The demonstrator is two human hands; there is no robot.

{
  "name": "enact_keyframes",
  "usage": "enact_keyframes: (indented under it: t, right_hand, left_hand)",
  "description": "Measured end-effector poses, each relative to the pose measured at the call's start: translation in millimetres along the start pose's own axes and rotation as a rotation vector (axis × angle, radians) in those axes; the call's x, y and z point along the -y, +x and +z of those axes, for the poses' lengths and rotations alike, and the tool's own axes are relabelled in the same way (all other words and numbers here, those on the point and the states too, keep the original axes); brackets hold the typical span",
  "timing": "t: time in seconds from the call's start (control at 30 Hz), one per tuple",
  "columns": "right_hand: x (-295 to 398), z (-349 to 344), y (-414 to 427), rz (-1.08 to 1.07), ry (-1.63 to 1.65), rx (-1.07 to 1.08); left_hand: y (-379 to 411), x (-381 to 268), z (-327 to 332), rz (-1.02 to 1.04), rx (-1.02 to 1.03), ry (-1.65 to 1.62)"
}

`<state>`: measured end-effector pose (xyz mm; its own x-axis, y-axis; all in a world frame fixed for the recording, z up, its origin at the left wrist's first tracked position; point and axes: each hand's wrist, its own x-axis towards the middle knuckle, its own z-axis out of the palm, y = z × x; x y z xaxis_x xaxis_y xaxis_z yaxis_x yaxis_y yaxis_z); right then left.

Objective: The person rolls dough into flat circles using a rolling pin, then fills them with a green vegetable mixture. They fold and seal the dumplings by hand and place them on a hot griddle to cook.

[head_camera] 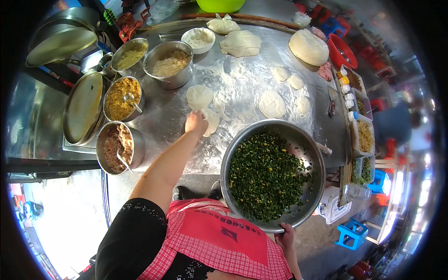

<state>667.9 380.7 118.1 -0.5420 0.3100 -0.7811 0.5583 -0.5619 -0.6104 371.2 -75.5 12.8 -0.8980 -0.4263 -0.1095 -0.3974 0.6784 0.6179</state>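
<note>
A large steel bowl of chopped dark greens with yellow bits is held against the apron by my right hand, which grips its near rim. My left hand reaches over the floured worktop, fingers curled and pointing down. It is at the left edge of a flat dough round, just below a second dough round. Whether the fingertips pinch the dough is hidden by the hand. Farther right lie a third round and several smaller dough pieces.
At left stand pots of minced meat, yellow filling and pale filling, near a round metal lid. Large dough lumps sit at the back. A rolling pin pokes out beside the bowl; condiment tubs line the right edge.
</note>
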Motion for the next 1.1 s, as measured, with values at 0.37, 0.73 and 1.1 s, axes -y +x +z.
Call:
enact_keyframes:
  t: [0.37, 0.73, 1.1]
  right_hand:
    - [-2.5, 34.1, -34.6, 0.055, -0.136, 0.016]
    - [-69.5, 156.2, -4.4, 0.108, -0.093, 0.333]
    - [-79.9, 242.5, 26.1, -0.286, -0.289, 0.521]
  left_hand:
    - [-12.4, -16.4, -32.3, -0.355, 0.349, -0.865]
    - [-16.5, -13.6, -292.6, -0.055, 0.537, -1.446]
    - [-65.2, -2.7, -324.1, 0.097, 0.731, -1.088]
